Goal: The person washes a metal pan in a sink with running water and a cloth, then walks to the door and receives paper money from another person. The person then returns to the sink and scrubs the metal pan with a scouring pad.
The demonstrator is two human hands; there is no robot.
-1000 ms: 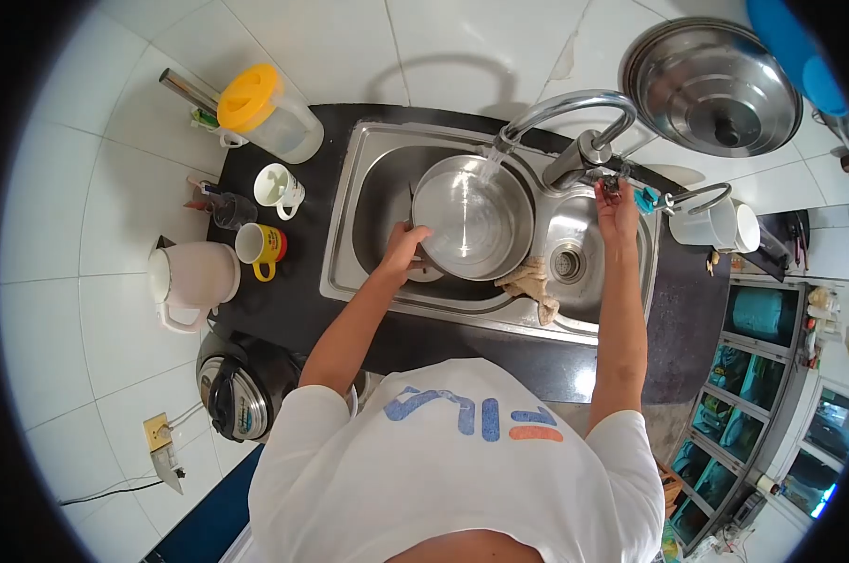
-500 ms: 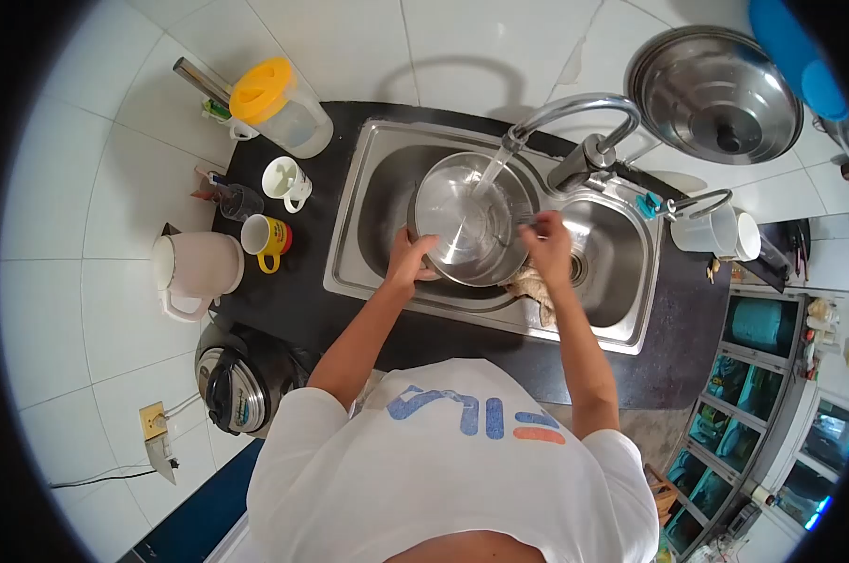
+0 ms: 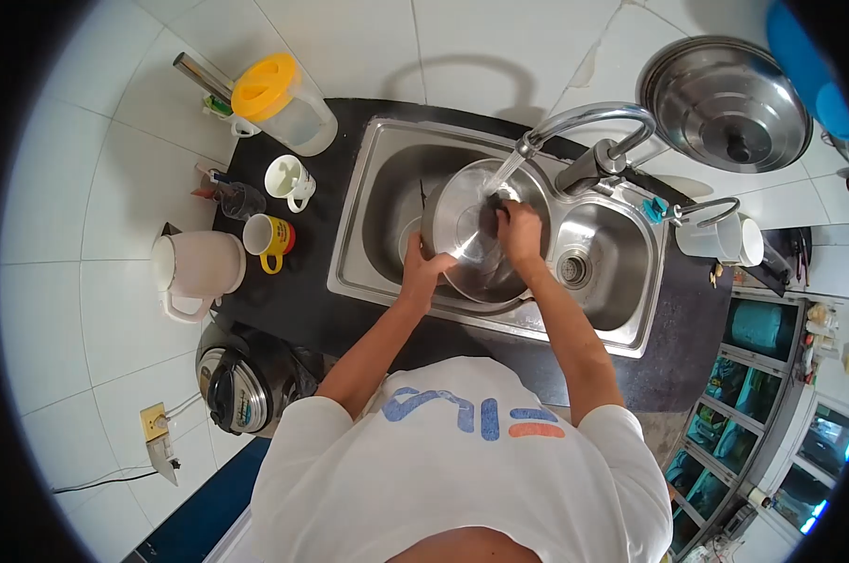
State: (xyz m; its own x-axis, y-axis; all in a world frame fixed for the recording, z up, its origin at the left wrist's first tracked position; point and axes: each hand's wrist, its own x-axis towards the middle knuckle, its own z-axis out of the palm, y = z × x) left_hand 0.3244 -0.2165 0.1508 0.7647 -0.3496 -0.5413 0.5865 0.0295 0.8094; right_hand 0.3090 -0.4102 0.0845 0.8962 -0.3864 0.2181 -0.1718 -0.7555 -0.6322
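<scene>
Currently, a metal bowl point(image 3: 464, 225) sits in the larger, left-hand basin of the sink point(image 3: 387, 225), under the faucet point(image 3: 582, 171), so the running water point(image 3: 509, 172) falls inside its rim. Left hand point(image 3: 427, 270): thumb over the near-left rim, fingers outside, pinching the wall; presumably this keeps the bowl from turning. Right hand point(image 3: 521, 233): fingers bunched on a dark pad point(image 3: 493, 218), possibly a scourer (mostly covered), against the bowl's inside, close to where the stream lands, presumably to work wet. White mug point(image 3: 289, 180) and yellow mug point(image 3: 268, 241) stand on the counter point(image 3: 298, 298), left of the sink, apart from both hands.
</scene>
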